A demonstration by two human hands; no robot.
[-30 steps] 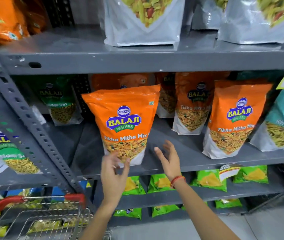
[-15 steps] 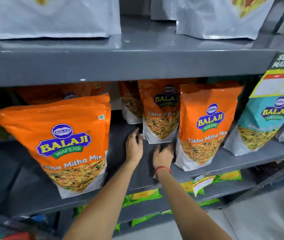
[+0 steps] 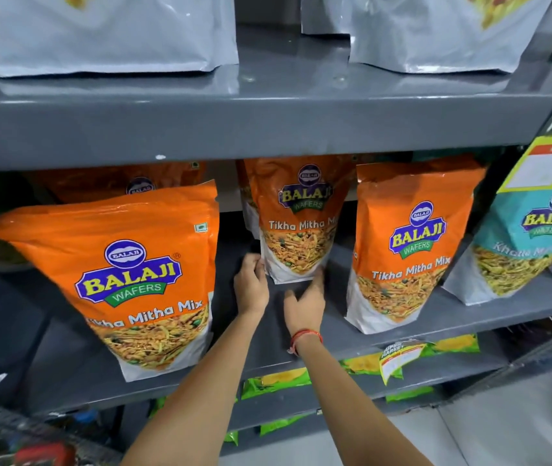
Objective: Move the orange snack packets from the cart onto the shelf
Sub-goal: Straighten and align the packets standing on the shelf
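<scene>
Deep on the shelf point(image 3: 301, 304), the middle packet point(image 3: 296, 227) stands upright, long axis vertical, straight ahead of both hands. The left hand point(image 3: 251, 288) cups its lower left edge; the right hand point(image 3: 305, 306) touches its lower right corner with fingers loosely spread. Neither yet looks clamped. Both are about equally near, bracketing its base, likely to slide it.
</scene>
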